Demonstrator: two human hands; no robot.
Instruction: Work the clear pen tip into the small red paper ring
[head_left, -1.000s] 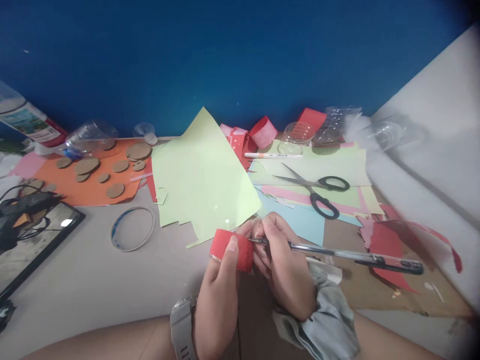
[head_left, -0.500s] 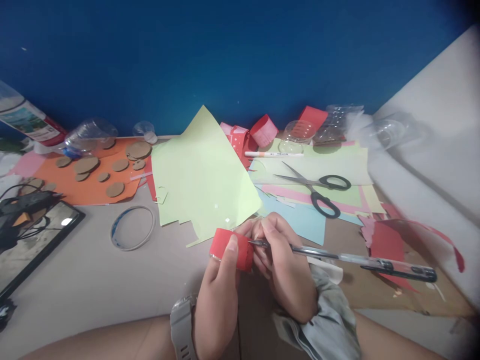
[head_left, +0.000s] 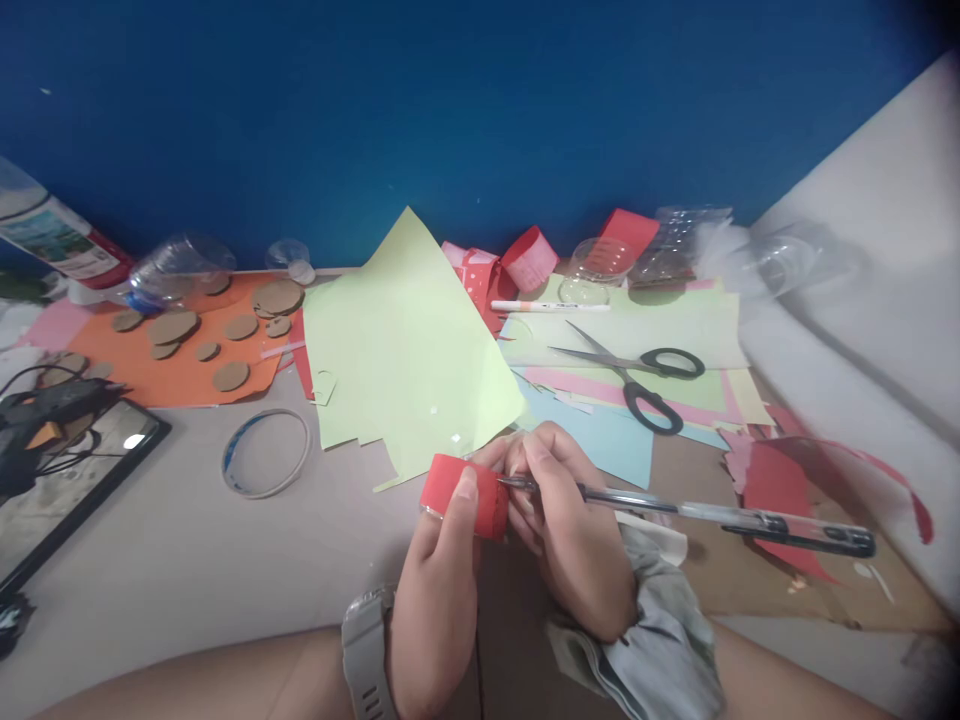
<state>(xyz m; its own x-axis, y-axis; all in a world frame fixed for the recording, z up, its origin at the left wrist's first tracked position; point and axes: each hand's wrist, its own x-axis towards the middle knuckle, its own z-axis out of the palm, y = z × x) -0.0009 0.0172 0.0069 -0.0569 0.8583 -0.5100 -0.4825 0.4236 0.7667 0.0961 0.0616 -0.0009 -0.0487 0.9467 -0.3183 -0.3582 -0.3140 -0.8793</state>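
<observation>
My left hand [head_left: 442, 570] is closed around a small red paper roll [head_left: 450, 480], its thumb pressed along the top. Between the fingers of my right hand [head_left: 574, 530] is a clear-barrelled pen [head_left: 645, 503] with a black grip. The pen's tip meets the right end of the red roll, where dark marks show along the edge. Both hands are close together, low in the middle of the view. Just beyond them lies a large pale green paper sheet [head_left: 397, 350]. Fingers on the far side of the roll are partly hidden.
Black-handled scissors [head_left: 626, 370] lie open on coloured papers to the right, below a marker [head_left: 551, 306]. Cardboard discs [head_left: 172, 327] rest on orange paper at left, near a roll of tape [head_left: 266, 455] and a tablet [head_left: 82, 480]. A blue wall [head_left: 480, 120] closes the back.
Almost nothing differs. The pen stays at the roll's edge and both hands hold the same position; the view has shifted very slightly.
</observation>
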